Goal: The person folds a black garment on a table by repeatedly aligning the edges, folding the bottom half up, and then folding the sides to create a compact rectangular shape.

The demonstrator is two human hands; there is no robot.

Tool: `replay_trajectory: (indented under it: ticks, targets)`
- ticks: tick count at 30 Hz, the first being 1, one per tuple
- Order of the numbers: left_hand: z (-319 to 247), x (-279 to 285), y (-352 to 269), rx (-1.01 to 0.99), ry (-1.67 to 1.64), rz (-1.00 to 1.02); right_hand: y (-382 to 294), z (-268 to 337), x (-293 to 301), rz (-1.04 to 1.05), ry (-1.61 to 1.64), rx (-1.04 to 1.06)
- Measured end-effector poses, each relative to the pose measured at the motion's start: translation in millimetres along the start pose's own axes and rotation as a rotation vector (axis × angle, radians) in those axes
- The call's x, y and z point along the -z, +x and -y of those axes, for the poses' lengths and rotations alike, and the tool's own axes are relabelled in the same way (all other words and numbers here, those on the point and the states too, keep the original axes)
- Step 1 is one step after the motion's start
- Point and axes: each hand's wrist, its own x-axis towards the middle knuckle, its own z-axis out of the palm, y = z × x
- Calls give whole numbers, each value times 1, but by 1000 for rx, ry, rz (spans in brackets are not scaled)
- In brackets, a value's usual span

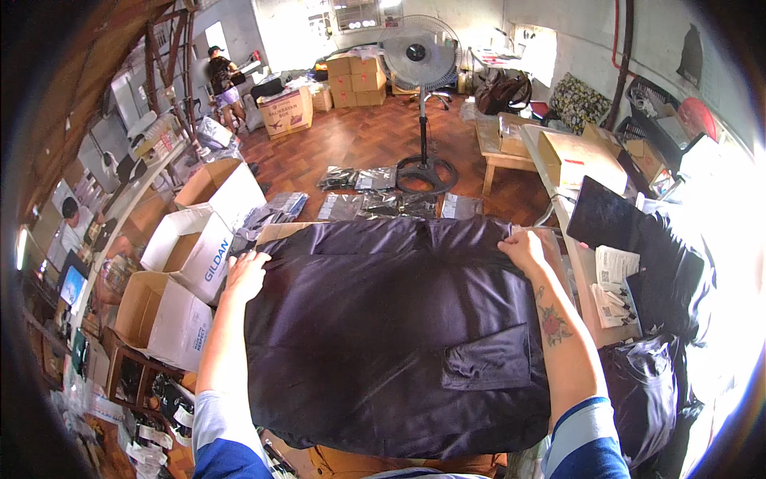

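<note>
A dark, shiny fabric garment point(383, 323) lies spread out before me, with wrinkles along its far edge. One part of it, like a sleeve, is folded over at the lower right. At the far left corner, my left hand point(246, 274) has its fingers on the fabric's edge. My right hand point(524, 250) pinches the far right corner between thumb and fingers. Beneath the far edge, a bit of cardboard point(284, 230) shows. What lies under the rest of the garment is hidden.
Open cardboard boxes point(179, 299) stand close on my left. Plastic-packed items point(377, 203) lie on the floor beyond, near a standing fan point(422, 108). To the right are a table point(556, 209), a dark tablet point(601, 215), papers point(615, 266) and dark fabric point(640, 383). Two people are further off left.
</note>
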Motion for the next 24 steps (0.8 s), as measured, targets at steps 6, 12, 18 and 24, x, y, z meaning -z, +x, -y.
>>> replay_trajectory:
  ticks: [6, 12, 18, 24]
  targets:
    - [33, 15, -15, -43, -119, -174, -10, -1, 28, 101, 880, -163]
    - [38, 56, -54, -200, -230, -391, -80, -2, 73, 62, 1177, 52]
    - [46, 91, -202, -177, -181, -410, -226, -10, 123, 145, 959, 13]
    - [20, 77, -260, -56, -258, -108, -281, -8, 133, 170, 425, 43]
